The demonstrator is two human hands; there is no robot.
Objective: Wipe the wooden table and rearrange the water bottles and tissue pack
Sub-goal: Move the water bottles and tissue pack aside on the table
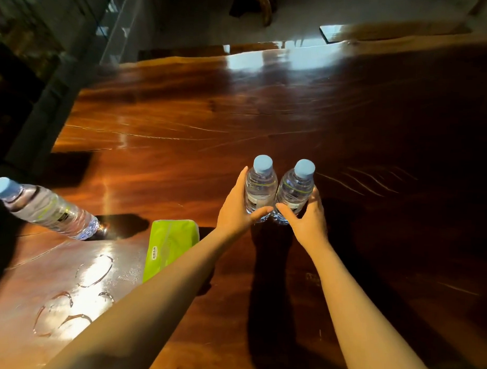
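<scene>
Two clear water bottles with light blue caps stand upright and touching on the glossy wooden table (183,121). My left hand (237,211) is wrapped around the left bottle (260,185). My right hand (308,218) grips the right bottle (296,187). A third bottle (42,209) with the same blue cap stands at the far left. The green tissue pack (169,246) lies flat between that bottle and my left forearm, which covers its lower right corner.
Wet ring marks (93,273) shine on the near left part of the table. The table's left edge runs diagonally beside a grey floor (37,122). Beyond the far edge stands dark wooden furniture (259,5).
</scene>
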